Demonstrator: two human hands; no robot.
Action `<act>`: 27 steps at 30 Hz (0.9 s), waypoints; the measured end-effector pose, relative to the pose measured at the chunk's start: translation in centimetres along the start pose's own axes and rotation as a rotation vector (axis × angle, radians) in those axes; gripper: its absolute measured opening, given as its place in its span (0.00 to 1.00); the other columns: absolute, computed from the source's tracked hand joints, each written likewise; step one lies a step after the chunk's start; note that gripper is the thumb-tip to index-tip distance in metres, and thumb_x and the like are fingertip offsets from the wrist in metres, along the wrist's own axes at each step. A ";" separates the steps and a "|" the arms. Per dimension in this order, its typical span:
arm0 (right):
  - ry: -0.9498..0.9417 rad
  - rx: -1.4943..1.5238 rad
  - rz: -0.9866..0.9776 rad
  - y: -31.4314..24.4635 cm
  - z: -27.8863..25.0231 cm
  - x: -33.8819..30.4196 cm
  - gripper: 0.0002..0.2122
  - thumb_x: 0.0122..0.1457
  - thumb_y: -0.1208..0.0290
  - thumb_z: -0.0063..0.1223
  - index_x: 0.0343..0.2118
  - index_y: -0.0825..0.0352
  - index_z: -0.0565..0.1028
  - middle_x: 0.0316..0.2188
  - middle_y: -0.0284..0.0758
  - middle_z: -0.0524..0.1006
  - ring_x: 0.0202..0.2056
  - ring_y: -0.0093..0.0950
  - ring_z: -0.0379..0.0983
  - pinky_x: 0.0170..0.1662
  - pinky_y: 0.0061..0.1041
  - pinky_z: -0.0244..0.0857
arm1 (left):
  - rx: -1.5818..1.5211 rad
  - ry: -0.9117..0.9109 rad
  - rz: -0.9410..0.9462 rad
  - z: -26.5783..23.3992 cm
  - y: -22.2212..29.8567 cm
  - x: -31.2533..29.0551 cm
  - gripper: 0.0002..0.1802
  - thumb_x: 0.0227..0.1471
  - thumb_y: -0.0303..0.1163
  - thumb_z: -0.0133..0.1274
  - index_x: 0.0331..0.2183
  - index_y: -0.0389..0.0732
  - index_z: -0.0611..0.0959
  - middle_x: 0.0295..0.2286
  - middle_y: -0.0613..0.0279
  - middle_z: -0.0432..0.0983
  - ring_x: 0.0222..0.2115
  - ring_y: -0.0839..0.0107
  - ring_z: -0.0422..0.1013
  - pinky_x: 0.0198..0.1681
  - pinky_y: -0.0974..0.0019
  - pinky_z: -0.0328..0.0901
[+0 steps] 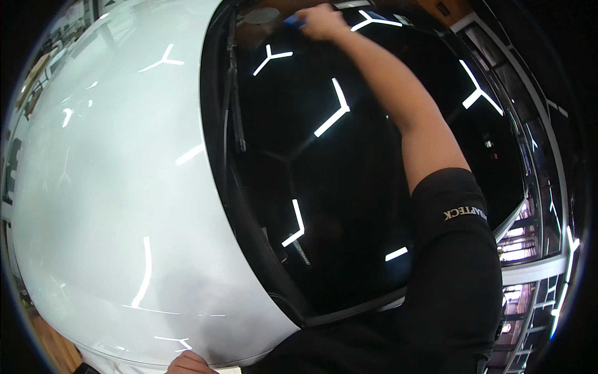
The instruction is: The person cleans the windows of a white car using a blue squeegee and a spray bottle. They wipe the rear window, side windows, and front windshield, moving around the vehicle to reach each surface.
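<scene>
Stretched far across the dark windshield of a white car, my right hand is at the far end of the glass. Its fingers are closed on a small blue thing, mostly hidden, so whether it is a cloth or a tool does not show. My left hand is at the lower edge of the view, beside the near edge of the white hood. Only its back and knuckles show; the fingers are out of sight. A pale strip lies right beside it, cut off by the frame.
A black wiper runs along the base of the windshield, on the black cowl. Bright ceiling lights reflect in glass and paint. Past the roof side, on the right, stand large framed windows. A wooden floor shows at the lower left.
</scene>
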State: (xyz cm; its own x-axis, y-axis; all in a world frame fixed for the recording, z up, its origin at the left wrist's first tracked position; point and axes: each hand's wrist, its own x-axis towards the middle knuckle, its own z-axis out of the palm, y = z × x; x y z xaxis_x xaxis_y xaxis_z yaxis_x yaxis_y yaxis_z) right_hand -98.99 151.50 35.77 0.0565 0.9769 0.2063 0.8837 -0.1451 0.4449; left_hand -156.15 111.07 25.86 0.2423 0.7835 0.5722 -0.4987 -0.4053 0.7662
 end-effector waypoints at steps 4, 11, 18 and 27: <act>0.033 0.172 -0.536 -8.3 -0.1 -4.3 0.13 0.61 0.64 0.58 0.49 0.45 0.78 0.48 0.31 0.76 0.57 0.39 0.66 0.55 0.55 0.63 | 0.030 0.016 0.024 -0.8 1.1 -1.2 0.27 0.57 0.57 0.57 0.51 0.52 0.74 0.33 0.54 0.76 0.26 0.64 0.70 0.24 0.63 0.58; -0.285 0.449 -1.100 -9.7 -13.5 -30.5 0.13 0.54 0.73 0.62 0.42 0.51 0.80 0.45 0.35 0.75 0.55 0.39 0.65 0.55 0.47 0.58 | -0.014 0.042 0.099 -2.8 2.1 -4.3 0.27 0.55 0.58 0.60 0.45 0.50 0.74 0.31 0.57 0.75 0.26 0.68 0.70 0.25 0.67 0.60; -0.111 0.204 -0.523 -8.1 -12.6 -29.1 0.11 0.57 0.67 0.58 0.44 0.52 0.80 0.46 0.34 0.77 0.53 0.37 0.66 0.53 0.46 0.59 | -0.085 -0.070 0.173 -1.4 4.5 -6.2 0.29 0.57 0.58 0.57 0.51 0.50 0.74 0.35 0.54 0.78 0.29 0.64 0.72 0.27 0.62 0.60; 0.038 0.405 -0.915 -12.3 -14.4 -44.4 0.10 0.55 0.65 0.62 0.41 0.52 0.82 0.39 0.32 0.77 0.49 0.34 0.70 0.49 0.43 0.63 | -0.113 0.023 0.025 -1.1 5.3 -11.9 0.30 0.51 0.65 0.60 0.44 0.53 0.74 0.29 0.64 0.71 0.26 0.72 0.68 0.27 0.70 0.56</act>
State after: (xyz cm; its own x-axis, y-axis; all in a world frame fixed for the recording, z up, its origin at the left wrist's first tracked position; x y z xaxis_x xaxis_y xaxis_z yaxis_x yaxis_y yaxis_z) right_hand -119.06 107.62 33.72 -0.7333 0.6790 -0.0366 0.6716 0.7316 0.1171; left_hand -162.56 100.10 22.86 0.2100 0.7847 0.5832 -0.5953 -0.3705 0.7129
